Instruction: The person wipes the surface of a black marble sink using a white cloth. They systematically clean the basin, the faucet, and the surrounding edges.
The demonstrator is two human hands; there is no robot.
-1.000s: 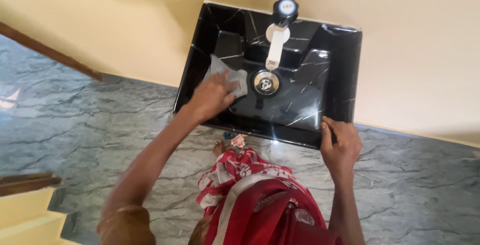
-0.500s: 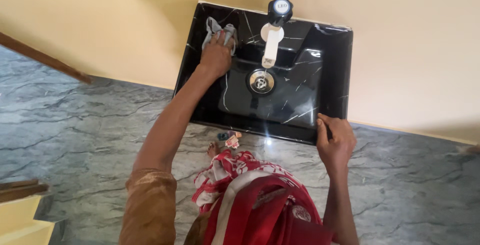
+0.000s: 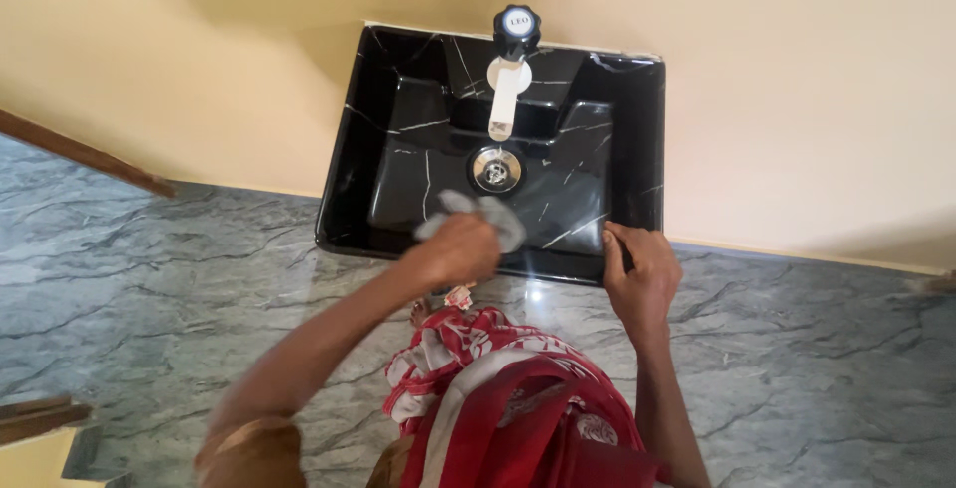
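Cloth (image 3: 476,214) is the thing in the left hand, but it is small, so start with the big things around it.

The floor (image 3: 149,279) is the biggest. It is grey-green stone with wavy lines, and it fills the bottom of the view. Above it is a plain yellow wall (image 3: 797,100).

Next is the sink (image 3: 637,129). It is black with thin white lines like marble, and it sits against the wall. The person looks straight down into it.

The person wears red clothes (image 3: 528,408) with white marks, low in the middle of the view.

A white tap (image 3: 506,100) sticks out over the bowl from the back of the sink. It has a black knob (image 3: 517,22) on top. Just in front of the tap, in the bottom of the bowl, is a round silver drain (image 3: 496,169).

The left hand (image 3: 460,249) is at the front of the bowl, near the front rim. Its fingers are closed around the grey cloth. The cloth is bunched up and pokes out past the fingers, between the hand and the drain. It looks like it presses on the sink, but the blur makes that hard to tell.

The right hand (image 3: 642,274) rests on the front right corner of the sink. Its fingers are curled over the rim, holding it.
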